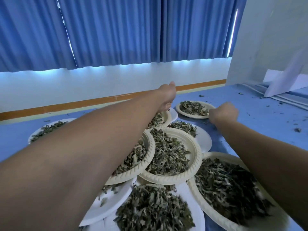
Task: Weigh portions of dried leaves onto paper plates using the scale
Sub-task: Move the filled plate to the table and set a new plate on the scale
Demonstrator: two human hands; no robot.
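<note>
On the blue surface [258, 130], overlapping paper plates [196, 157] heaped with dried leaves [168, 152] spread from the near edge toward the far wall. One far plate [178, 108] lies apart at the back, to the right of centre, and holds a thinner layer. The right hand [224, 112] has its fingers curled on that plate's near right rim, gripping it. The left hand [167, 95] reaches over the back plate of the cluster [168, 118], fingers bent down at its far edge; I cannot tell whether it holds anything. Leaf crumbs [296, 130] are scattered to the right, near a leaning white sheet [283, 84]. An orange strip [83, 102] runs along the white wall [100, 80] under blue curtains [116, 30].
</note>
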